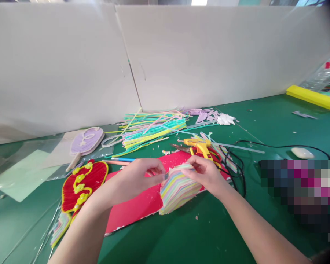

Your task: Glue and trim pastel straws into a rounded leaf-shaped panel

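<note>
A pastel striped panel of pipe cleaners is tilted over a red board. My right hand pinches the panel's upper right edge between thumb and fingers. At its upper left edge is my left hand, thumb and fingers closed together; what lies between them, if anything, is too small to make out. Just behind my right hand lie a yellow hot glue gun and scissors. A red fan-shaped piece with yellow flowers rests left of my left forearm.
Loose pipe cleaners in several pastel colours are heaped by the white partition. A lilac fan lies at the left. Black cable loops right of the glue gun, near a white mouse. A yellow roll sits far right.
</note>
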The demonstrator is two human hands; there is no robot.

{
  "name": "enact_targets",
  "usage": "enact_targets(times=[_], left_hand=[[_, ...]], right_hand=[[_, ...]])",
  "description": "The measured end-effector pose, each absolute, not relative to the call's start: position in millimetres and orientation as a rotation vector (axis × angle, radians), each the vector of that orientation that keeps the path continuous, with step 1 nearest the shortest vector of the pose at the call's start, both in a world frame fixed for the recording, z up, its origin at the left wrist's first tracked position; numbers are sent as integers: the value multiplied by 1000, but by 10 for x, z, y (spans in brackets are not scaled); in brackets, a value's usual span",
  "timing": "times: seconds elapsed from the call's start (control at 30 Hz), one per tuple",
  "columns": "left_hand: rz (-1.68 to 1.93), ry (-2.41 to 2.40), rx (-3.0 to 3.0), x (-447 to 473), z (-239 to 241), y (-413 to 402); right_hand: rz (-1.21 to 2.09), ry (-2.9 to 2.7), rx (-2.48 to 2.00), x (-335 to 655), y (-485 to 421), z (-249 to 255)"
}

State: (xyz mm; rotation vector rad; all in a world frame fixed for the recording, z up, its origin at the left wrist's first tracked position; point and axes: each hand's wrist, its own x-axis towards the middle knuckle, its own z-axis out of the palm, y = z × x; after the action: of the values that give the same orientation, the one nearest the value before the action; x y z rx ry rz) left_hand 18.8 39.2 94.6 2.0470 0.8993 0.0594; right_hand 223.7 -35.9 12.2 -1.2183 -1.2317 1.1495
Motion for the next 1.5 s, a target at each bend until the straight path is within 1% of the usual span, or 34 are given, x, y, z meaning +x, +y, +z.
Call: enact_targets(times=[0.9, 1.13, 1.5], left_hand=[[140, 975, 2113, 157, 884, 450], [229, 1108, 2103, 128, 937, 498], [308, 1023, 2046, 147, 977, 464]], right_hand=[[1142, -1186, -1217, 2222, -367, 143], [1115, -1200, -1229, 2225, -354, 110], [1123, -1195, -1221, 2228, -355, 90]])
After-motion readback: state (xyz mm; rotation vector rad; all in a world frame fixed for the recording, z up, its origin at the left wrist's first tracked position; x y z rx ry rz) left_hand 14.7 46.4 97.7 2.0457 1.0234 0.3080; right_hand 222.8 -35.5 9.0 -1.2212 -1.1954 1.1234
